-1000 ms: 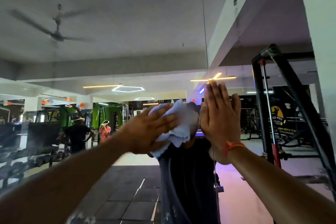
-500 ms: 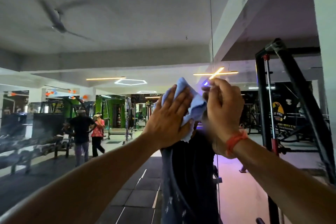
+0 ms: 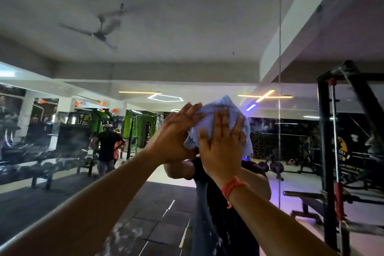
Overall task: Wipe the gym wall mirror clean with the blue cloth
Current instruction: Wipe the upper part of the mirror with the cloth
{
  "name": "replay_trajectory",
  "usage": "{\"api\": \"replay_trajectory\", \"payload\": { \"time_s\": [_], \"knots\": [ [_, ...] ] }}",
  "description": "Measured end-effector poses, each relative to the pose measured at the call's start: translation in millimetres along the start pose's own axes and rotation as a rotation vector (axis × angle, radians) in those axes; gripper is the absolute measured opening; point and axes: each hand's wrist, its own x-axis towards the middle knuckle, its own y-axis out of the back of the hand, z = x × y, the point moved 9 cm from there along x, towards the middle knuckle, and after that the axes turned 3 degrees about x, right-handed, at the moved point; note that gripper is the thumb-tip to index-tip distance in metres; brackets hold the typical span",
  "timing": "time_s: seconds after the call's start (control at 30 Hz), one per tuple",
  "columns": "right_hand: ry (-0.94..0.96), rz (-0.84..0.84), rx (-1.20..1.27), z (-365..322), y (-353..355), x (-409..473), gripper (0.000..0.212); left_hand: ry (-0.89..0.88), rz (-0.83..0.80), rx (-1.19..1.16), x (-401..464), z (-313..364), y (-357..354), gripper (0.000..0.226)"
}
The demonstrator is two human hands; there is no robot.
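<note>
The wiping step was under way: the right hand [image 3: 223, 141] lay flat on the blue cloth [image 3: 223, 108] against the mirror [image 3: 187, 27], the left hand [image 3: 173, 137] touching its nine o'clock edge, and next it probably needed sliding toward unwiped glass.

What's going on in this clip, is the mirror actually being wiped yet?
A person stands at a gym wall mirror with both arms raised. The right hand lies flat, fingers straight, pressing the blue cloth against the glass. The left hand touches the cloth's left edge with straight fingers. So yes, the cloth looks to be on the glass at about head height. Whitish smears show lower down, so that part looks not yet wiped.
</note>
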Motion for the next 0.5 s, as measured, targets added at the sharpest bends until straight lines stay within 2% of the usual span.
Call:
{"api": "replay_trajectory", "payload": {
  "time_s": [0.03, 0.1, 0.17, 0.27, 0.33, 0.4, 0.5],
  "knots": [
    [-0.002, 0.019, -0.066, -2.2, -2.2, 2.0, 0.086, 0.08, 0.062, -0.016, -14.5, -16.7, 9.2, 0.095],
    [-0.006, 0.093, -0.159, -7.5, -1.7, 17.9, 0.094, 0.242, 0.085, 0.076, -40.8, -45.8, 19.6, 0.097],
    [-0.025, 0.121, -0.219, -16.7, -1.2, 55.7, 0.093, 0.364, 0.062, 0.201, -58.7, -71.5, 22.8, 0.089],
    [0.004, 0.099, -0.253, -45.4, -12.7, 112.1, 0.086, 0.459, 0.111, 0.238, -75.5, -100.8, 25.9, 0.076],
    [0.207, 0.072, -0.306, -73.9, -29.9, 115.9, 0.079, 0.495, 0.139, 0.189, -83.4, -110.3, 22.2, 0.072],
    [0.519, -0.014, -0.39, -92.3, -51.6, 84.4, 0.072, 0.515, 0.149, 0.166, -91.0, -109.5, 16.3, 0.071],
    [0.866, -0.193, -0.487, -70.0, -59.7, 8.4, 0.067, 0.503, 0.155, 0.168, -101.6, -104.4, 11.4, 0.072]
  ]
}}
